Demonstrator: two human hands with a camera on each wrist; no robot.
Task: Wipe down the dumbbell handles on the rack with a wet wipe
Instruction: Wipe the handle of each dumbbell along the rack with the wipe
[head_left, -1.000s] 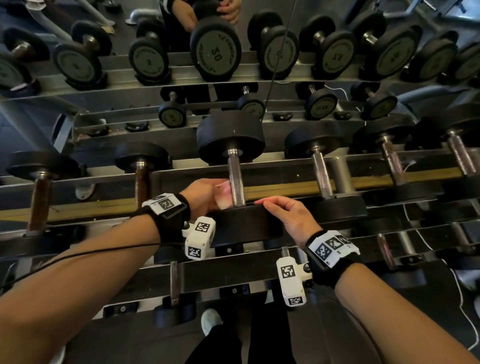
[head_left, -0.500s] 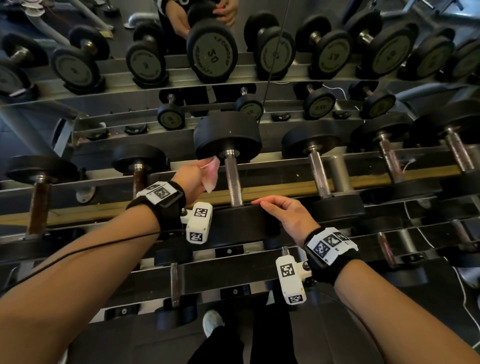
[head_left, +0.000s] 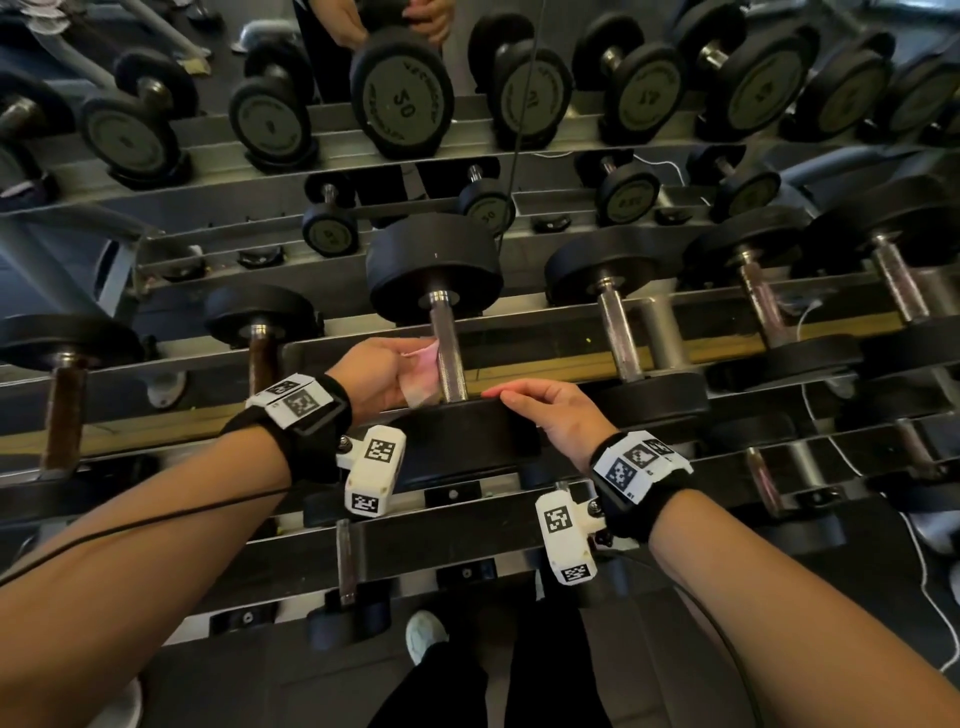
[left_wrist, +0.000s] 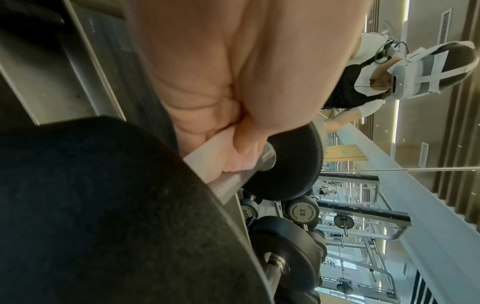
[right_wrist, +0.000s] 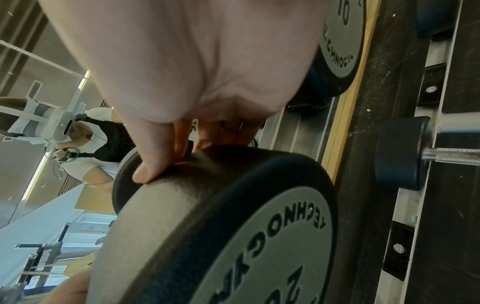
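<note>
Left hand (head_left: 375, 375) grasps a pale pink wet wipe (head_left: 423, 375), fingers and thumb curled round it, pressing it against the left side of a knurled steel dumbbell handle (head_left: 448, 358). The left wrist view confirms this: the wipe (left_wrist: 207, 159) is bunched between thumb and fingers and lies on the handle (left_wrist: 233, 181), touching it.

That dumbbell sits across the middle tier of the rack (head_left: 524, 358), roughly midway along the tier. Its far head (head_left: 434, 267) rests toward the rear rail, its near head (head_left: 457, 441) on the front rail.

Right hand (head_left: 553, 410) lies on the top of the near head, fingers nearly straight and spread over the rubber rim, nothing enclosed. In the right wrist view the thumb (right_wrist: 145, 164) and fingertips press on the rim of the head (right_wrist: 233, 216); the head's grey face carries raised lettering.

More dumbbells (head_left: 618, 332) stand to the right on the same tier, handles bare. To the left, one has a brown, rusty-looking handle (head_left: 262, 358).

A mirror behind the rack shows the upper row of dumbbells (head_left: 402, 96) and the person's hands.
</note>
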